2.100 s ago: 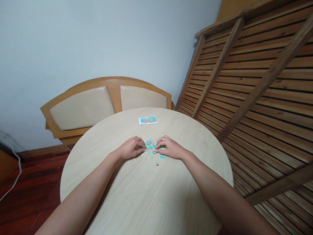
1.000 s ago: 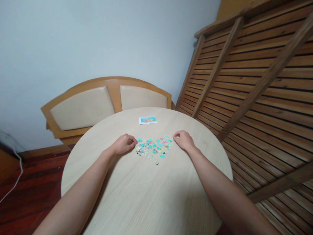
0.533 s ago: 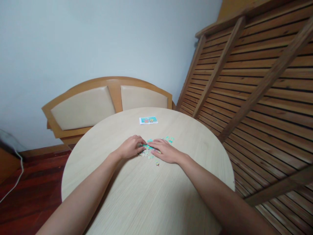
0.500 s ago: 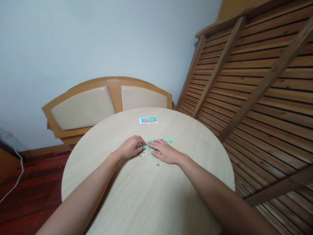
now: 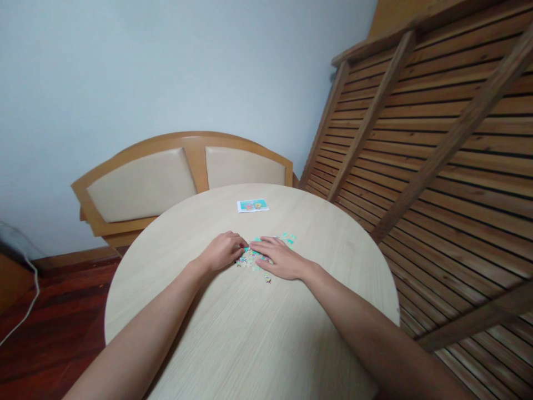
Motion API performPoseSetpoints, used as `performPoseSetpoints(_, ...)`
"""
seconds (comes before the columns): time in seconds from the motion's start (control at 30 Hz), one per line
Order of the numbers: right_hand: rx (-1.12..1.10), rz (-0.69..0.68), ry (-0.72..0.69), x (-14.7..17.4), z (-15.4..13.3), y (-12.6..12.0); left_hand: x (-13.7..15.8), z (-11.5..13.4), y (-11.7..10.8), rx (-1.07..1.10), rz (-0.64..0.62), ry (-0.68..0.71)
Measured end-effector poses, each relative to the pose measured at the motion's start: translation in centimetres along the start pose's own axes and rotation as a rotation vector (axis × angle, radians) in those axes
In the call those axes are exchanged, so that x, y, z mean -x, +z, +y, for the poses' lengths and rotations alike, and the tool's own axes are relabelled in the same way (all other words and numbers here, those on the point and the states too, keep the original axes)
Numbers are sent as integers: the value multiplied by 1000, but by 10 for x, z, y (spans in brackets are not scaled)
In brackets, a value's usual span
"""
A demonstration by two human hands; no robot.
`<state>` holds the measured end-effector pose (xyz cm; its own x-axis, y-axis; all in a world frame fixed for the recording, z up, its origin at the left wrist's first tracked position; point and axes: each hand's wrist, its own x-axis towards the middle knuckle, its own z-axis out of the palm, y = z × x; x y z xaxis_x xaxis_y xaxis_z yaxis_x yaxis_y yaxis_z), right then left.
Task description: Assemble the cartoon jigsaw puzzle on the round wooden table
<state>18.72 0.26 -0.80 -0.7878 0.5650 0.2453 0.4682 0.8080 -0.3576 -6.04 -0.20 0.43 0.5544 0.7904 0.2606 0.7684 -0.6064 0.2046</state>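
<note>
A loose pile of small puzzle pieces, mostly teal, pale and multicoloured, lies between my hands on the round table. My left hand rests at the pile's left side, its fingers curled and thumb drawn in close to them; whatever is between the fingertips is too small to make out. Over the right part of the pile lies my right hand, palm down with fingers stretched out, covering some pieces. Several teal pieces are scattered beyond the right hand, and a few yellowish ones sit nearer to me.
A small picture card with cartoon figures on teal lies towards the far side of the pale wooden table. Behind the table stands a padded headboard against the wall. Wooden slatted panels lean at the right.
My left thumb and fingers have drawn closer together at the pile's edge. The right hand has shifted only very slightly to the left. The card stays where it was.
</note>
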Motion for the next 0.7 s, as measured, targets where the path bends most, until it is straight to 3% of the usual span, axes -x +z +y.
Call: performPoseSetpoints(0.7, -13, 212, 83, -2, 16, 0, 2, -1, -3, -62, 24, -71)
